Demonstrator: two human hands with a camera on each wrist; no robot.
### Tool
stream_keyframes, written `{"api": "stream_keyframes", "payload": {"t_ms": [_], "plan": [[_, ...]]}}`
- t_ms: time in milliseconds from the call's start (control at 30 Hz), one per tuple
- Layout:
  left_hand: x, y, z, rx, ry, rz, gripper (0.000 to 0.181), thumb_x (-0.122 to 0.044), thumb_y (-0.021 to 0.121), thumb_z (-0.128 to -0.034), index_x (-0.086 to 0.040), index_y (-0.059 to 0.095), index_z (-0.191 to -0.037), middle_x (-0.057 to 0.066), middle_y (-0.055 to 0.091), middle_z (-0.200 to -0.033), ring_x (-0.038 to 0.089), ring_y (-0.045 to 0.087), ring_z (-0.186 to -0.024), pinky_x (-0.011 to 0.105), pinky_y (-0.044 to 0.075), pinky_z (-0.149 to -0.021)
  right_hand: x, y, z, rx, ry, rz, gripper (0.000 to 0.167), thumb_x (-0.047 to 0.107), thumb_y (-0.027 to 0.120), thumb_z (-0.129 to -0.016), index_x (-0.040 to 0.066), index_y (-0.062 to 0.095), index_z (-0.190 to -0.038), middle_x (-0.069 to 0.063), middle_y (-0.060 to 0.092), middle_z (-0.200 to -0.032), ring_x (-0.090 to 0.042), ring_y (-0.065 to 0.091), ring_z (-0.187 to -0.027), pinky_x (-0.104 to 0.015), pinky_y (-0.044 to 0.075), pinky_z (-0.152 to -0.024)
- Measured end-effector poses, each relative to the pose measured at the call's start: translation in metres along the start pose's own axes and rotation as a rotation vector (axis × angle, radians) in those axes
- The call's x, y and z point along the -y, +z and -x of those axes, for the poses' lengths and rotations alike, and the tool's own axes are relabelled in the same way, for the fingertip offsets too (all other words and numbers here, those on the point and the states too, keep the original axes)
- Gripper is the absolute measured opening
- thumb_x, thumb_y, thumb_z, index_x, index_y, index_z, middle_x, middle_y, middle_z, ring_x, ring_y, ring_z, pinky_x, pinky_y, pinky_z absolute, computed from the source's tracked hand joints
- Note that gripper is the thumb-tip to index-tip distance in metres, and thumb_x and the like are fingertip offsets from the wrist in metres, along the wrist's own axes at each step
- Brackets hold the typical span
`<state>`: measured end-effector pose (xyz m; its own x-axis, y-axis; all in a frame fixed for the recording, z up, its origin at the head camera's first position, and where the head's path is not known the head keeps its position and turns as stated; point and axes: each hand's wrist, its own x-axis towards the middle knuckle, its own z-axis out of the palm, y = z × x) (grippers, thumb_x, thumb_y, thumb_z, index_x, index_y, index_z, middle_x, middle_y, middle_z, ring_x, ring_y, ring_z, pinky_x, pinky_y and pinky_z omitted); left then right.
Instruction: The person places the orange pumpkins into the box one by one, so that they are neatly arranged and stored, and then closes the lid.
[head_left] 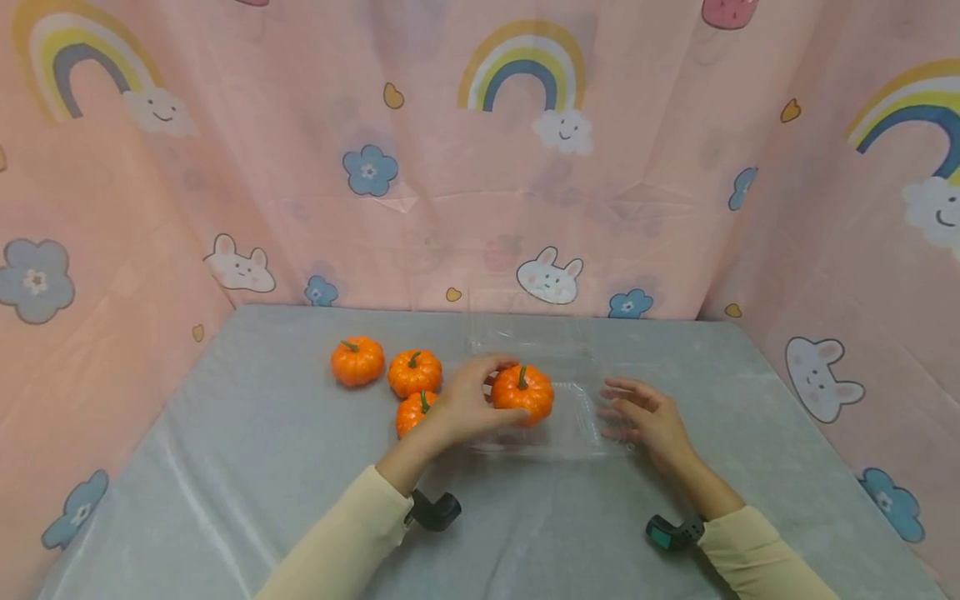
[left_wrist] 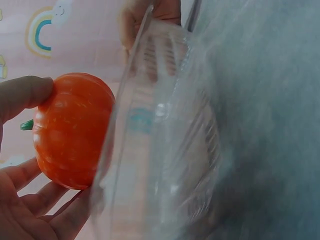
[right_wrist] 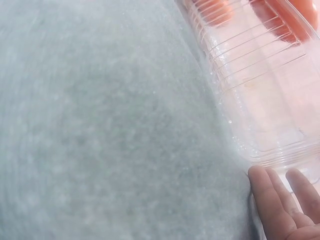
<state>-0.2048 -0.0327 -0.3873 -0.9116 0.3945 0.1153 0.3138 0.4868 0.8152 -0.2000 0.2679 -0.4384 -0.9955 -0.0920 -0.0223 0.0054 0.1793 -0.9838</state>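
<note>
The left hand (head_left: 467, 403) grips an orange toy pumpkin (head_left: 522, 395) with a green stem, thumb on one side and fingers on the other. In the left wrist view the pumpkin (left_wrist: 75, 131) is beside the rim of a clear plastic container (left_wrist: 165, 130). The head view shows the pumpkin over the left part of that container (head_left: 581, 417), whose clear lid (head_left: 525, 332) stands raised at the back. At the container's right end is the right hand (head_left: 652, 422), fingers extended. In the right wrist view its fingertips are close to the container's end (right_wrist: 285, 155); contact is unclear.
Several more orange pumpkins lie left of the container: one farthest left (head_left: 357, 362), one nearer (head_left: 415, 373), and one partly hidden by the left forearm (head_left: 414, 412). A grey cloth covers the table (head_left: 262, 433). A pink patterned curtain (head_left: 420, 233) hangs behind and at both sides.
</note>
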Motion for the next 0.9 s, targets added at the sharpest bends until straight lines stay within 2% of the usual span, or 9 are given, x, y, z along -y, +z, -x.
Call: {"api": "stream_keyframes", "payload": {"t_ms": [133, 300, 467, 700, 900], "plan": [[0.002, 0.013, -0.008, 0.015, 0.003, -0.026, 0.065, -0.038, 0.079, -0.0744, -0.024, 0.052, -0.132, -0.004, 0.056, -0.128, 0.017, 0.055, -0.111, 0.03, 0.053, -0.087, 0.0, 0.0, 0.001, 0.005, 0.004, 0.016, 0.044, 0.017, 0.053, -0.099, -0.005, 0.045, -0.136, -0.014, 0.063, -0.124, -0.015, 0.07, -0.097, -0.039, 0.059, -0.075], [0.002, 0.026, -0.017, 0.034, 0.004, -0.023, 0.066, -0.037, 0.08, -0.0748, -0.02, 0.053, -0.132, -0.001, 0.057, -0.129, 0.018, 0.056, -0.112, 0.032, 0.051, -0.092, -0.002, -0.002, 0.0, 0.019, -0.012, -0.004, 0.043, 0.016, 0.052, -0.099, -0.006, 0.045, -0.135, -0.004, 0.066, -0.118, -0.015, 0.07, -0.096, -0.039, 0.059, -0.075], [0.0, 0.036, -0.026, 0.056, -0.033, -0.033, 0.066, -0.037, 0.079, -0.0758, -0.019, 0.053, -0.133, 0.0, 0.056, -0.131, 0.018, 0.055, -0.114, 0.034, 0.05, -0.096, -0.004, -0.002, -0.001, 0.018, -0.008, -0.026, 0.043, 0.016, 0.053, -0.098, -0.005, 0.045, -0.135, 0.001, 0.068, -0.115, -0.015, 0.071, -0.095, -0.04, 0.059, -0.074], [0.0, 0.049, -0.036, 0.07, -0.063, -0.063, 0.064, -0.039, 0.079, -0.076, -0.02, 0.054, -0.132, 0.0, 0.057, -0.13, 0.017, 0.055, -0.113, 0.036, 0.049, -0.099, -0.002, -0.001, -0.001, 0.005, 0.019, 0.001, 0.044, 0.019, 0.053, -0.099, -0.004, 0.045, -0.136, -0.007, 0.065, -0.121, -0.013, 0.07, -0.097, -0.04, 0.059, -0.075], [-0.001, 0.06, -0.04, 0.082, -0.07, -0.062, 0.062, -0.036, 0.079, -0.076, -0.02, 0.054, -0.13, 0.0, 0.059, -0.128, 0.016, 0.056, -0.111, 0.035, 0.05, -0.097, -0.001, -0.001, -0.001, 0.006, 0.017, 0.009, 0.044, 0.02, 0.053, -0.099, -0.003, 0.046, -0.136, -0.007, 0.065, -0.121, -0.012, 0.07, -0.096, -0.039, 0.059, -0.076]]}}
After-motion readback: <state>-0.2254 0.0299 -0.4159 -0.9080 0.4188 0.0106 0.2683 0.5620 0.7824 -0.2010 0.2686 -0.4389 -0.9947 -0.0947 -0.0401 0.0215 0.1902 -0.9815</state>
